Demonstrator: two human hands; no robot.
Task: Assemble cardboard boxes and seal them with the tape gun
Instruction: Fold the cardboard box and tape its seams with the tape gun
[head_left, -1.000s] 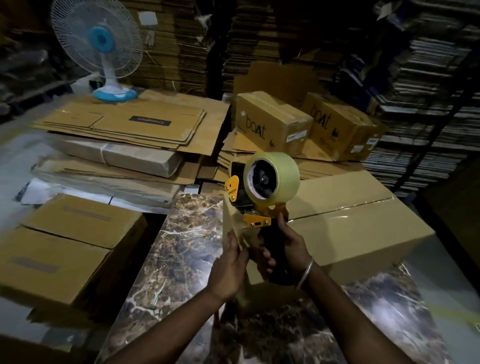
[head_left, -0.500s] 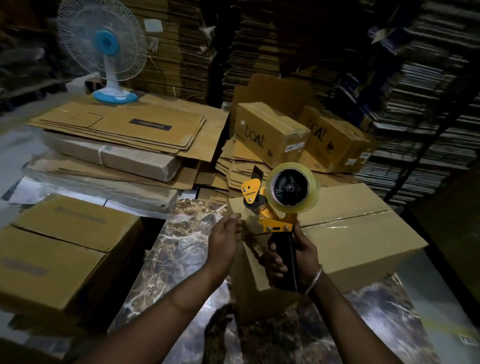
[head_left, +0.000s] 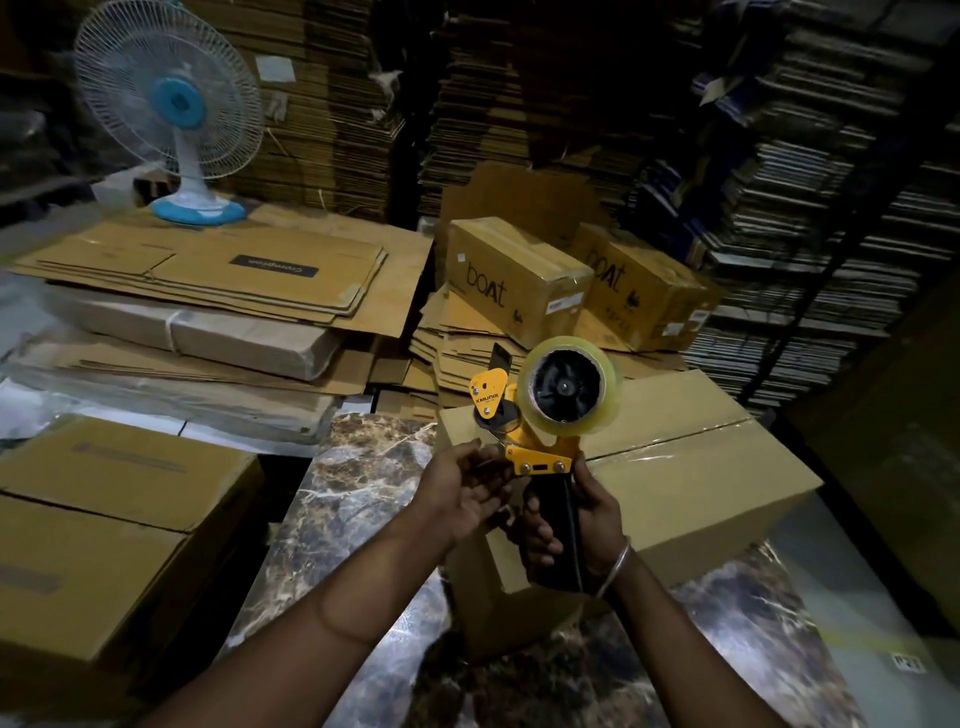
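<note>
Head view: right hand (head_left: 576, 525) grips tape gun (head_left: 540, 415) handle; left hand (head_left: 467, 488) open beside cutter. Risk: serrated blade nicks left fingertips (head_left: 470, 448); tape end folds, self-sticks.

Showing two bare forearms, no sleeves reaching into view. Wearing a thin silvery metal bangle (head_left: 614, 566) around the wrist of the right hand (head_left: 582, 525); wearing nothing on the left hand (head_left: 462, 493).

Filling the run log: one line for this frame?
right hand: grips tape gun handle | left hand: open, at the gun's front | box: top seam taped
</note>
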